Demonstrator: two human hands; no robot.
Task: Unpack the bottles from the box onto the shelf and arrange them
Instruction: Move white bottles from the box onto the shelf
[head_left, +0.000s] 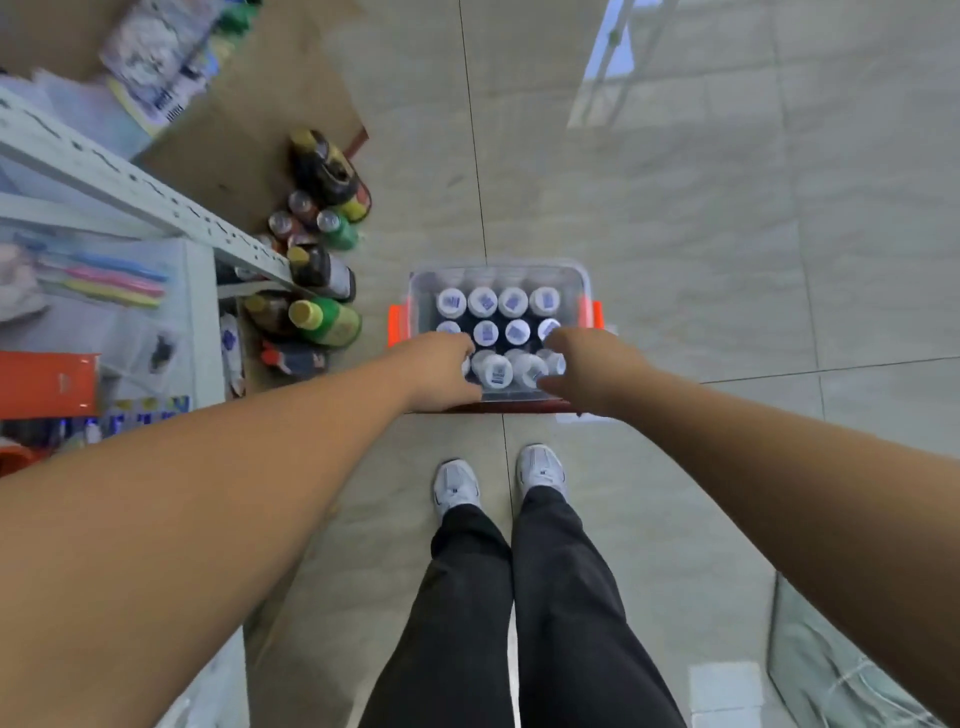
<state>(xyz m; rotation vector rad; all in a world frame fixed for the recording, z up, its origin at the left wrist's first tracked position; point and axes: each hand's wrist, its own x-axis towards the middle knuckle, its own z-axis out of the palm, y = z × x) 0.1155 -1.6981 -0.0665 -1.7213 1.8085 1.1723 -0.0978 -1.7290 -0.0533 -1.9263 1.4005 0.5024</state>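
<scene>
My left hand's fingers (460, 347) curl round the near-left bottle (466, 366), mostly hiding its cap. My right hand (587, 366) brackets the near-right bottle (556, 364), fingers beyond it and thumb on the near side, curled round it. Both bottles stand upright directly under the left hand (436, 366) and the right, long axis vertical, so I judge the lift must go straight up. They are in the nearest row of the clear box (498, 273) on the floor, packed with white-capped bottles (485, 332) in three rows. The shelf (156, 200) lies to the left, nearer my left arm.
</scene>
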